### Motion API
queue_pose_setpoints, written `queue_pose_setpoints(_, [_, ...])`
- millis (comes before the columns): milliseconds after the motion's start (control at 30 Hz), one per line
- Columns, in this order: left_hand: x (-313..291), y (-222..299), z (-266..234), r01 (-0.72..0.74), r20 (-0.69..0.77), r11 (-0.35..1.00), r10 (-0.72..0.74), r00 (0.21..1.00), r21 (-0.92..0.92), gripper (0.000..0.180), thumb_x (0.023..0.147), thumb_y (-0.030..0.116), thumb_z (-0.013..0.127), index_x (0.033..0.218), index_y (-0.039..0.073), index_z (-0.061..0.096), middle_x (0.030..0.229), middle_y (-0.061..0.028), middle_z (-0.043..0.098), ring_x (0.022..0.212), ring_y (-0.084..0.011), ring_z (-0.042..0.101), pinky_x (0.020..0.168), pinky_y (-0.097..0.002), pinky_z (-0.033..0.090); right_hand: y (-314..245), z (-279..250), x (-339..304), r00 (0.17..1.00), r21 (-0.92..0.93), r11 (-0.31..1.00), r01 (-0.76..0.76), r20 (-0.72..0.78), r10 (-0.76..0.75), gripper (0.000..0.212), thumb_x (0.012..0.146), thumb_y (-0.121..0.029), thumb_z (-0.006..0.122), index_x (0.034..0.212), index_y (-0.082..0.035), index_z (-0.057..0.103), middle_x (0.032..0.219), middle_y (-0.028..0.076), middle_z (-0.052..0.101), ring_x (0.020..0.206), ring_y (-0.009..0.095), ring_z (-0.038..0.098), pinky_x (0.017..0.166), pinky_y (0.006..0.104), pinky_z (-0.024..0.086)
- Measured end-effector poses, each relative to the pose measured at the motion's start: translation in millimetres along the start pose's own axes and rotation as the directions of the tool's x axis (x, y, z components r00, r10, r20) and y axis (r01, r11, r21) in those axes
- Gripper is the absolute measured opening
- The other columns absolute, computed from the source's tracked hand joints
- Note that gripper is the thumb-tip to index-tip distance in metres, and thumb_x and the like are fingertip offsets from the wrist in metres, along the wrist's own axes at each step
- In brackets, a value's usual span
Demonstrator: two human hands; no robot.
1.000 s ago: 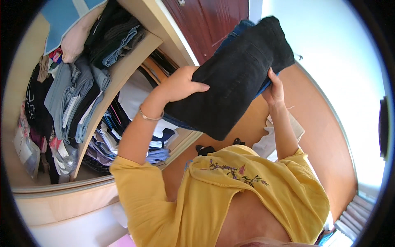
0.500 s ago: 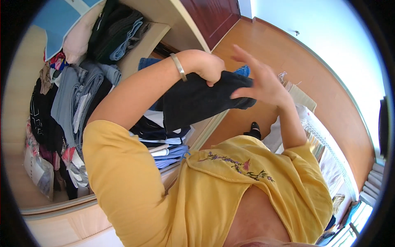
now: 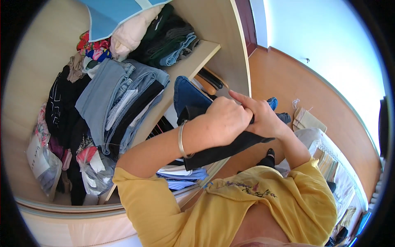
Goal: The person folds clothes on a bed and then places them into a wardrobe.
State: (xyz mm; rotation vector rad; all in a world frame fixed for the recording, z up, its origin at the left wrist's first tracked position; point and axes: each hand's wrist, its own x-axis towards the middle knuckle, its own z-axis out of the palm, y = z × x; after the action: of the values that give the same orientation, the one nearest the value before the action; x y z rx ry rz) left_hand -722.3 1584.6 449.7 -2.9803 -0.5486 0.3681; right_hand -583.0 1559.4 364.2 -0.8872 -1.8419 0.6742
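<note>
Dark, folded trousers point(image 3: 222, 153) hang in front of me, the black cloth stretching to both sides below my hands. My left hand point(image 3: 230, 119), with a silver bangle at the wrist, is closed on their upper edge. Right beside it, touching it, my right hand point(image 3: 265, 117) grips the same cloth with its index finger pointing out; its other fingers are partly hidden. Blue jeans point(image 3: 188, 99) show behind the black cloth on the left, and a bit of blue denim point(image 3: 272, 103) pokes out past my right hand.
An open wardrobe on the left has a shelf point(image 3: 205, 55) and stacked folded jeans point(image 3: 105, 88). Plastic bags of clothes point(image 3: 96, 173) lie at its lower left. Blue folded clothes point(image 3: 185, 179) sit below my hands. A white-covered rack point(image 3: 337, 164) stands at the right on the wooden floor point(image 3: 312, 86).
My right hand has come in from spread fingers to meet my left on the black trousers. The view has shifted, so more of the wardrobe shows.
</note>
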Motion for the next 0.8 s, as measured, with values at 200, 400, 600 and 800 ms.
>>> queue_pose_setpoints(200, [-27,-25,-30,0.172,-0.088,0.982,-0.165,0.982,0.078,0.019,0.061,0.002,0.058,0.078,-0.001,0.051,0.058,-0.0153,0.057,0.059,-0.0306,0.059,0.051,-0.038,0.045,-10,-24,-3,0.991,-0.077,0.988,-0.133,0.004,0.133,0.071,0.058,-0.006,0.071,0.123,-0.006,0.042,0.077,0.016,0.059,0.073,0.029,0.059,0.067,0.0319,0.046])
queue_pose_setpoints(400, [14,-25,-49,-0.002,-0.236,0.998,0.018,0.972,0.068,0.009,0.061,0.006,0.058,0.067,0.002,0.053,0.057,-0.0156,0.056,0.058,-0.03,0.059,0.05,-0.0369,0.045,7,-46,15,0.995,-0.002,1.0,-0.025,0.097,0.025,0.046,0.06,-0.012,0.072,0.102,-0.003,0.055,0.08,0.014,0.06,0.075,0.029,0.059,0.068,0.032,0.046])
queue_pose_setpoints(600, [56,-40,-66,0.014,-0.131,0.993,0.002,0.991,0.119,0.026,0.063,0.021,0.067,0.078,0.004,0.053,0.074,-0.0077,0.059,0.077,-0.0234,0.055,0.08,-0.0369,0.04,48,-49,23,0.998,0.271,0.961,-0.061,0.048,0.05,0.023,0.069,-0.004,0.066,0.091,-0.003,0.059,0.069,0.01,0.06,0.059,0.014,0.055,0.06,0.0256,0.044])
queue_pose_setpoints(800, [49,-98,-36,0.159,-0.64,0.937,-0.329,0.694,-0.31,0.03,0.073,0.02,0.063,0.097,0.003,0.055,0.095,-0.0119,0.056,0.09,-0.026,0.054,0.08,-0.0324,0.043,78,-80,21,0.988,0.395,0.906,-0.154,0.087,0.13,0.014,0.07,-0.001,0.063,0.084,0.0,0.06,0.064,0.005,0.057,0.059,0.007,0.048,0.057,0.0242,0.042])
